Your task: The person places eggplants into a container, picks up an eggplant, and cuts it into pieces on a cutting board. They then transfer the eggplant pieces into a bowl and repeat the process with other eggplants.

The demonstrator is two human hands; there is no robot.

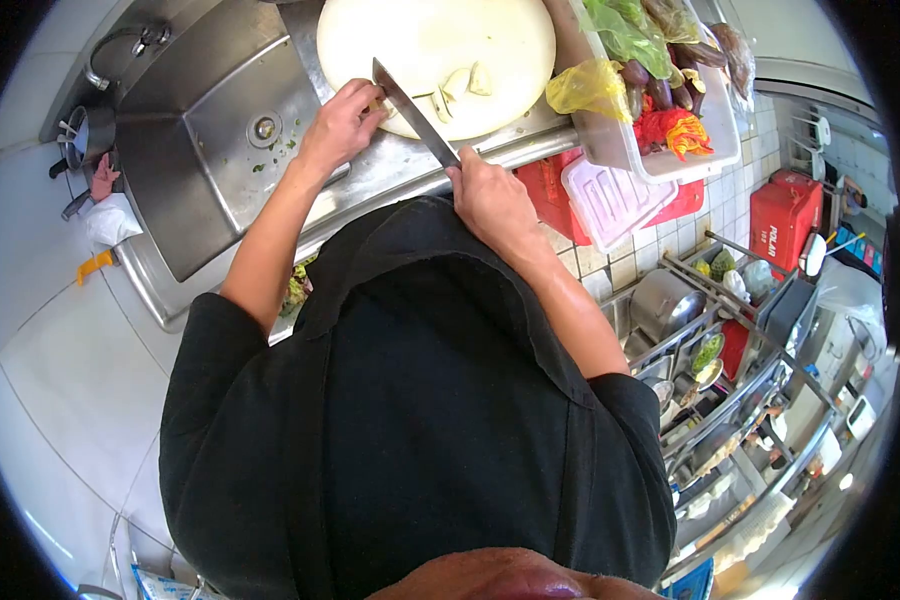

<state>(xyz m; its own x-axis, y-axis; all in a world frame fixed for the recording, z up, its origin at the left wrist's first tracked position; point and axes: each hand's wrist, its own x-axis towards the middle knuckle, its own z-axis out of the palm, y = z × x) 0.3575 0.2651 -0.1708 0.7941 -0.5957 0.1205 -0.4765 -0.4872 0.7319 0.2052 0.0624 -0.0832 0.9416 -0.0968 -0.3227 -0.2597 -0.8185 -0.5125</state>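
Observation:
A round white cutting board [400, 40] lies at the counter's edge beside the sink. My right hand [495, 205] is wrapped round the handle of a kitchen knife [417, 117]. The blade slants up and left across the front of the board, its tip close to my left fingers. My left hand [342, 128] is closed at the board's left edge, fingertips pinched on a small pale piece I cannot make out. Several pale cut pieces [457, 82] lie on the board just right of the blade.
Left is a steel sink [180, 190] with green scraps round its drain [264, 129]. On the right stands a plastic tub [610, 150] holding eggplants [660, 93] and bags, above a red crate [550, 200] and a pale lid [605, 200]. Metal shelving [710, 290] with pots stands further right.

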